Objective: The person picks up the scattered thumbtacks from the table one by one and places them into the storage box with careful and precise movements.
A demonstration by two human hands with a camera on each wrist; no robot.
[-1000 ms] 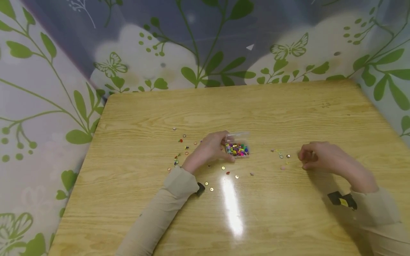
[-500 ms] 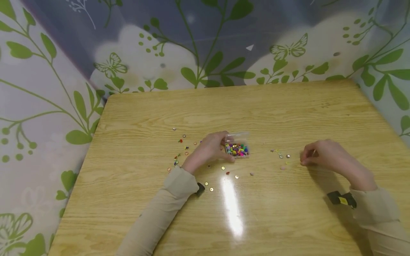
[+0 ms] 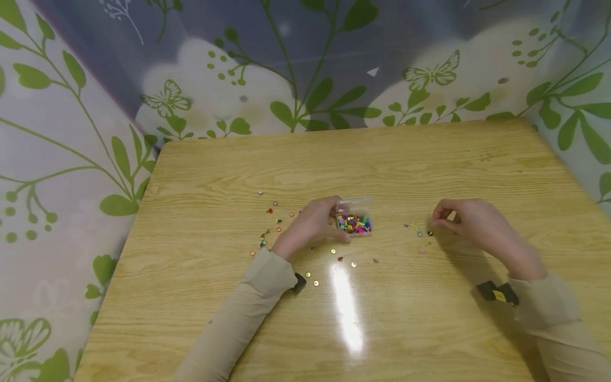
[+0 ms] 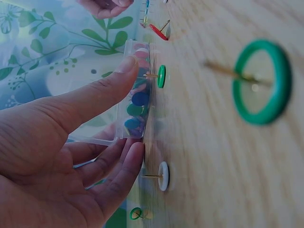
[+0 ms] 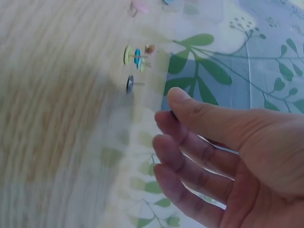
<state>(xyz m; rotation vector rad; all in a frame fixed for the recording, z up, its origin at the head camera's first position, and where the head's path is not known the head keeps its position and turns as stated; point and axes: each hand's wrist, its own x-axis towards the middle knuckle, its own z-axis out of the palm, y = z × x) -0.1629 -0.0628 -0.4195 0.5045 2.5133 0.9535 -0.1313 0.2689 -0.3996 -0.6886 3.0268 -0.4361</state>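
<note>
A small clear plastic box (image 3: 354, 225) with a raised lid holds many colourful thumbtacks. My left hand (image 3: 312, 223) grips its left side, thumb along the near wall and fingers behind, as the left wrist view also shows the box (image 4: 137, 102) between thumb and fingers. To the right, my right hand (image 3: 472, 220) is held above the table, thumb and index fingertips together. In the right wrist view the right hand (image 5: 204, 147) pinches a tiny dark piece, apparently a thumbtack (image 5: 172, 114), mostly hidden by the fingertips. Just beyond stands a dark thumbtack (image 5: 130, 84), point up.
Loose thumbtacks lie around the left forearm, among them a red one (image 3: 340, 259) and a brass-coloured one (image 3: 316, 283). A small group, including a pink thumbtack (image 3: 422, 251), lies between box and right hand. Patterned cloth walls border the wooden table (image 3: 406, 329).
My right hand has come up and moved left, toward the small group of thumbtacks. Its thumb and index finger have closed together. The left hand and the box have stayed in place.
</note>
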